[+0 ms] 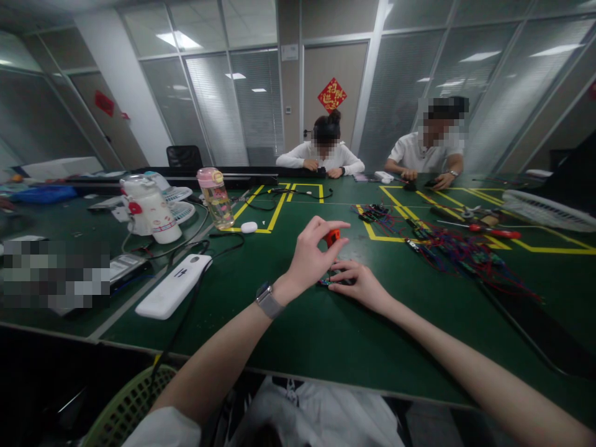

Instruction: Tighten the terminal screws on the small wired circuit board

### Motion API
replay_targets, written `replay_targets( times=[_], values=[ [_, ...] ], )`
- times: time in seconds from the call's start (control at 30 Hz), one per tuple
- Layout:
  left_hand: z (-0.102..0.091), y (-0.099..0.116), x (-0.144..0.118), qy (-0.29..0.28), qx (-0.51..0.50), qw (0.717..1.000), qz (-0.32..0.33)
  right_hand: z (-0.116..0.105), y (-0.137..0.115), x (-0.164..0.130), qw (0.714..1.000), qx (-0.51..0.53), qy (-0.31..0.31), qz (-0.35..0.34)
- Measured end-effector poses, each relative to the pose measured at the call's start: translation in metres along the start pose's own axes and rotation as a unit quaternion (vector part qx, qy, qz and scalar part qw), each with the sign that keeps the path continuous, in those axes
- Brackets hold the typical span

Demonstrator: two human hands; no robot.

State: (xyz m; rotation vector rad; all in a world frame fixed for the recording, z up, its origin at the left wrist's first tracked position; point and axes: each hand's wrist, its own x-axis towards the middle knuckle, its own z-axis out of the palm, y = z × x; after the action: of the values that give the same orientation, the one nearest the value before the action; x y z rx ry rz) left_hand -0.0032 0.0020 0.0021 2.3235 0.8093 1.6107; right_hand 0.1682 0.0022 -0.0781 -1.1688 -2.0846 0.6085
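My left hand (311,254) is raised over the green table (326,335), fingers closed on a small red-handled tool (332,236) that points down. My right hand (358,282) lies flat on the table just below it, pressing on a small dark part (326,282) that it mostly hides. A watch sits on my left wrist. A heap of red, blue and black wired parts (459,254) lies to the right of both hands.
A white power bank (173,285) with a black cable lies at left, near a white bottle (153,208) and a pink-capped bottle (215,197). A red-handled screwdriver (493,231) and a white fan (549,211) sit at right. Two people sit across the table.
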Motion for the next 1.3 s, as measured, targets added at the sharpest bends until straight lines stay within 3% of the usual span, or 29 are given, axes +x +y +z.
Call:
replay_targets(
  times=[0.1, 0.23, 0.43, 0.6, 0.77, 0.93, 1.07, 1.13, 1.3],
  values=[
    [-0.002, 0.003, 0.0, -0.024, 0.013, 0.999, 0.025, 0.0, -0.002, 0.0, 1.0, -0.006, -0.005, -0.002],
    [-0.002, 0.004, 0.001, -0.059, -0.084, 0.995, 0.008, 0.0, -0.003, 0.0, 1.0, -0.015, -0.001, 0.0],
    [-0.006, 0.005, 0.004, -0.014, -0.013, 1.0, -0.004, 0.0, -0.002, 0.0, 1.0, -0.014, -0.002, 0.002],
    [-0.007, 0.002, 0.005, -0.088, -0.143, 0.985, -0.045, 0.0, -0.001, 0.0, 1.0, -0.019, -0.001, 0.001],
    [-0.008, -0.002, 0.007, -0.003, -0.048, 0.998, -0.043, 0.0, 0.0, 0.0, 1.0, -0.01, -0.003, -0.002],
    [-0.012, -0.003, 0.009, -0.106, -0.169, 0.978, -0.053, 0.0, -0.002, -0.001, 1.0, -0.012, -0.007, 0.001],
    [-0.011, -0.002, 0.008, -0.018, -0.051, 0.998, -0.045, -0.001, -0.003, -0.001, 1.0, -0.015, -0.004, 0.005],
    [-0.011, -0.001, 0.007, -0.004, -0.008, 1.0, -0.027, -0.001, -0.003, -0.001, 1.0, -0.013, -0.002, 0.003],
    [-0.009, 0.001, 0.007, -0.079, -0.13, 0.988, -0.036, 0.0, 0.0, 0.0, 1.0, -0.014, -0.005, 0.001]
  ],
)
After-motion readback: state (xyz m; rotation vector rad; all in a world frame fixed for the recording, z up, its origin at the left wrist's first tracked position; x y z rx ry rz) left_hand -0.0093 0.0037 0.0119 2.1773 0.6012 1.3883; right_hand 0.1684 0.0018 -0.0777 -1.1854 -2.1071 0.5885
